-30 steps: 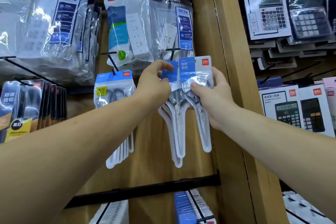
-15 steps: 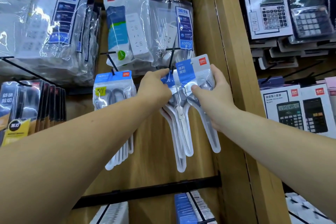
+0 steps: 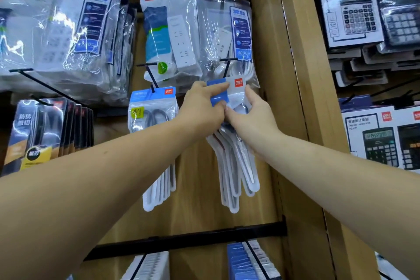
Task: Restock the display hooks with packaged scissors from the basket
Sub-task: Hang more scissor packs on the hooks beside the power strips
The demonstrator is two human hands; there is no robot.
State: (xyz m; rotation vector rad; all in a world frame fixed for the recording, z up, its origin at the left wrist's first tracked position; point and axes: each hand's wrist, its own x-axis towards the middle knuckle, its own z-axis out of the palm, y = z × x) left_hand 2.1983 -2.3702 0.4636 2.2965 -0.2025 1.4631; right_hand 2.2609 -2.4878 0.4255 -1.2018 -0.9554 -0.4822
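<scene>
The hole in the header card (image 3: pixel 235 85) is covered by fingers, so it cannot be told whether the card is threaded on the black hook (image 3: pixel 227 65) just above it. The scissor handles in the held scissors packs (image 3: pixel 236 166) are masked by both hands, and glare blurs the print on the bagged power strips (image 3: pixel 181 34) behind them. Both forearms are cut off by the lower edge.

The blue part of the header is pinched between finger and thumb of the left hand (image 3: pixel 201 107). The clear front of the packs is gripped by the curled fingers of the right hand (image 3: pixel 252 116). The packs are held against the wooden panel (image 3: pixel 197 188), beside the wooden upright (image 3: pixel 295 98).

Compared with half a second ago, the hands are drawn together until the thumbs touch, and the packs, then fanned with two headers showing, are squared into one stack.

Two bundles of scissors are seen. About four blade ends can be counted in the held one and about five in the hung bundle (image 3: pixel 152 118) to its left, though the overlap makes both counts uncertain. Two boxed calculators (image 3: pixel 381 141) are shown at lower right.
</scene>
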